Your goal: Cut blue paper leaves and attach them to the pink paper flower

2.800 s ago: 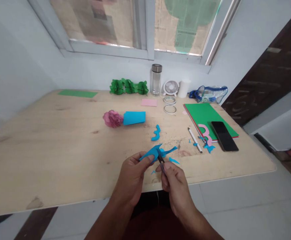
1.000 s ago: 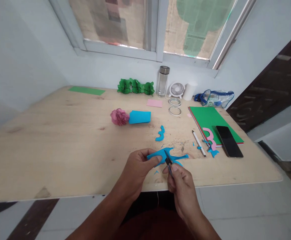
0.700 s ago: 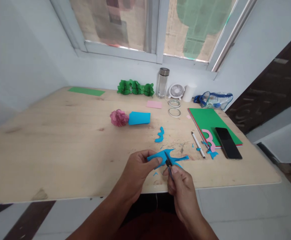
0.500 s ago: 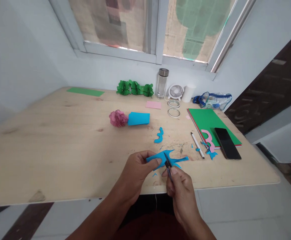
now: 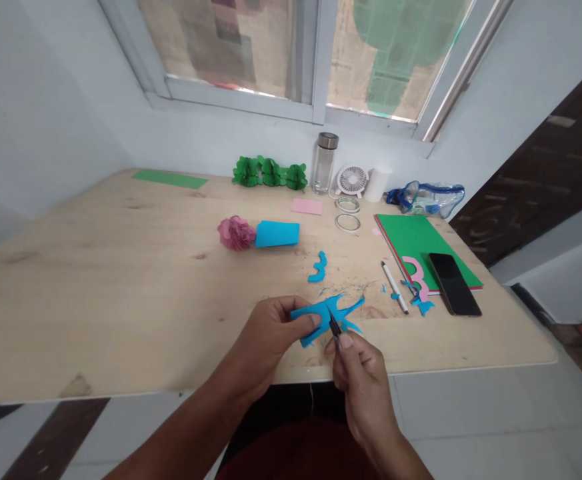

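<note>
Near the front edge of the table, my left hand point(image 5: 283, 330) pinches a piece of blue paper point(image 5: 315, 310) between thumb and fingers. The paper's right side is cut into ragged, pointed strips. My right hand point(image 5: 358, 363) grips a pair of small scissors point(image 5: 335, 325), whose dark blades lie against the paper; their handles are mostly hidden by my fingers. Just beyond lies a wavy blue paper cutout point(image 5: 319, 267). Farther back, a folded blue paper piece point(image 5: 277, 234) touches a pink paper flower point(image 5: 236, 233).
On the right, a phone point(image 5: 455, 283) and a pink wavy cutout point(image 5: 415, 277) overlap green sheets point(image 5: 423, 243), beside a white pen point(image 5: 395, 287) and blue scraps. Along the back stand green paper shapes point(image 5: 269, 173), a bottle point(image 5: 325, 163), a small fan point(image 5: 352, 180) and tape rolls point(image 5: 347, 223).
The blue paper has turned a little in my left hand, its strips now angled up to the right. The scissors have shifted slightly with it. Both hands keep their grip.
</note>
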`<action>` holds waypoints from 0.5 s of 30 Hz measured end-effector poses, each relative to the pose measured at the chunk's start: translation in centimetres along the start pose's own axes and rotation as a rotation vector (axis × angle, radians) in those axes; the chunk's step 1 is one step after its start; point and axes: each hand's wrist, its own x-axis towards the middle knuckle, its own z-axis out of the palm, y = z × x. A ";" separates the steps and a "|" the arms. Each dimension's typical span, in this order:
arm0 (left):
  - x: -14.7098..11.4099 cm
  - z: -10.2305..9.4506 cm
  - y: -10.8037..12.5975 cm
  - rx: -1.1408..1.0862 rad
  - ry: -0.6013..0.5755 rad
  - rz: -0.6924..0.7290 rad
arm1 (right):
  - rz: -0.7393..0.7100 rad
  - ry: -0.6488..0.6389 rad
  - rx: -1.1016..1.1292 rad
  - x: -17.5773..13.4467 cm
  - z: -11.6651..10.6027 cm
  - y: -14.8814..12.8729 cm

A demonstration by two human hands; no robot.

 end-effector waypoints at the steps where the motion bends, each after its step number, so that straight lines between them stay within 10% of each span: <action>1: 0.1 -0.1 0.1 0.011 -0.014 -0.005 | 0.005 -0.015 -0.006 0.0 -0.1 0.0; 8: 0.6 -1.2 1.2 0.164 -0.060 -0.029 | 0.035 -0.105 -0.040 -0.8 -2.4 -0.4; 15: 0.9 -2.2 2.0 0.508 -0.194 0.006 | -0.256 0.049 -0.397 0.8 -2.8 -5.4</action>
